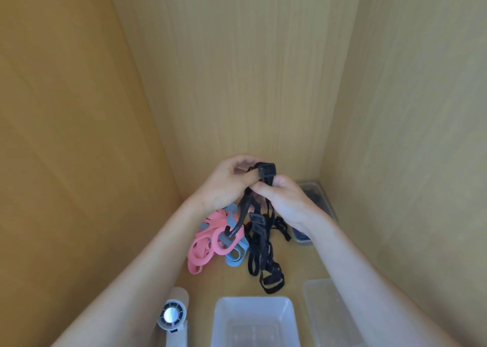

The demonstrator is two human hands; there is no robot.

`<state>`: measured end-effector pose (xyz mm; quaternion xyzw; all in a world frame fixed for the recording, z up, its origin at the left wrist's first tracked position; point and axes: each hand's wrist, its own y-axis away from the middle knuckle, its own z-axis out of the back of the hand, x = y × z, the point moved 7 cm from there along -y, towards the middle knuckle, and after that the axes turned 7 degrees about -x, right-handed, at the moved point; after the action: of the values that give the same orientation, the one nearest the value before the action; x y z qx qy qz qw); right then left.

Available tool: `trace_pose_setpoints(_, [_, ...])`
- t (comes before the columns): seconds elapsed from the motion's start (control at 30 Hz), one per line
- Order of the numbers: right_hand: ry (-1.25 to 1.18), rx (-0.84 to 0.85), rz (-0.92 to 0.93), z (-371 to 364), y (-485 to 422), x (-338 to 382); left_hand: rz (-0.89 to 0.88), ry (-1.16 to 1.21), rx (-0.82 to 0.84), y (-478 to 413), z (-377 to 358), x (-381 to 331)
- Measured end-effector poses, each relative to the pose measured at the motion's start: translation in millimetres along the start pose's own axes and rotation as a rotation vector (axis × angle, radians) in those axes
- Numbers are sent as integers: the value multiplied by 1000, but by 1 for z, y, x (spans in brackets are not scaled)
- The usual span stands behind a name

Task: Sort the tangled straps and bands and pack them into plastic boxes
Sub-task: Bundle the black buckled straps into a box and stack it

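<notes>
My left hand (226, 183) and my right hand (287, 201) are raised together over the desk, both gripping a black strap with a buckle (267, 171) at its top. The strap hangs down into a tangle of black straps (263, 251) on the desk. Its lower loop hooks through a pink band (224, 243). More pink bands (200, 251) and blue-grey bands (235, 257) lie in a pile to the left of the black tangle. A clear plastic box (254, 320) stands open at the front.
A clear lid (329, 312) lies to the right of the front box. Another plastic box (316, 196) with dark contents sits in the back right corner, partly behind my right hand. A small white fan (174, 317) stands front left. Wooden walls close in three sides.
</notes>
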<state>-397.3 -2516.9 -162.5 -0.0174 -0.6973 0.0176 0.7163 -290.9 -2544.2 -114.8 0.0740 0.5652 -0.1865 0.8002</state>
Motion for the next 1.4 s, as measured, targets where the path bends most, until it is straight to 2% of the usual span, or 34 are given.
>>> trace_pose_setpoints(0.1, [-57, -61, 18, 9, -1, 1, 79, 71, 38, 8, 10, 25])
trace_pose_setpoints(0.33, [-360, -315, 10, 33, -3, 7, 77, 97, 142, 21, 15, 39])
trace_pose_setpoints(0.5, [-398, -368, -11, 36, -2, 1, 20, 201, -84, 13, 27, 22])
trace_pose_setpoints(0.7, [-360, -389, -66, 37, 7, -15, -37, 248, -141, -1, 29, -7])
trace_pose_setpoints(0.9, [-234, -237, -76, 38, 16, -18, -36, 283, -210, -12, 29, -30])
trace_pose_setpoints(1.13, [-22, -324, -110, 54, 24, -21, -50, 346, -295, -16, 40, -38])
trace_pose_setpoints(1.27, [121, -456, 117, 58, 29, 8, -61, 323, -310, -16, 37, -39])
trace_pose_setpoints(1.4, [249, -397, 298, 38, 17, 49, -88, 245, -266, -17, 25, -43])
